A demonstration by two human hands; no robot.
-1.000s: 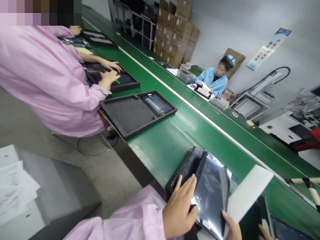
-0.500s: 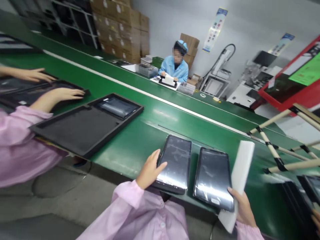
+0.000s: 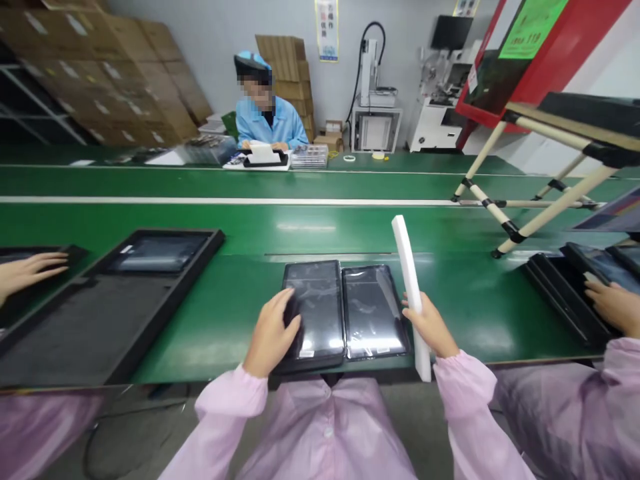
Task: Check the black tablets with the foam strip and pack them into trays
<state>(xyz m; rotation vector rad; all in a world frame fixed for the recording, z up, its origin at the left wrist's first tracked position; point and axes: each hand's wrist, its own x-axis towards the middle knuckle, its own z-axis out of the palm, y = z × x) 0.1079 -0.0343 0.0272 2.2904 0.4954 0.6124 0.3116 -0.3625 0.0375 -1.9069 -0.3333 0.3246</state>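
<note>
Two dark glossy tablets in shiny bags lie side by side on the green conveyor belt (image 3: pixel 320 230) near its front edge. My left hand (image 3: pixel 273 333) rests on the left tablet (image 3: pixel 316 312) with fingers curled over its left side. The right tablet (image 3: pixel 373 311) lies just beside it, untouched. My right hand (image 3: pixel 430 328) grips a white foam sheet (image 3: pixel 410 280) that stands almost on edge at the right tablet's right side.
A black foam tray (image 3: pixel 95 313) holding a screen lies on the belt to my left, with another person's hand (image 3: pixel 27 270) at its far end. A neighbour's hand (image 3: pixel 613 303) rests on black trays at right. A pipe-frame rack (image 3: pixel 530 200) stands on the belt. A worker in blue (image 3: pixel 267 120) sits opposite.
The view has swung right to face the belt squarely. The two tablets now sit close together, and the white foam sheet has turned more upright in my right hand.
</note>
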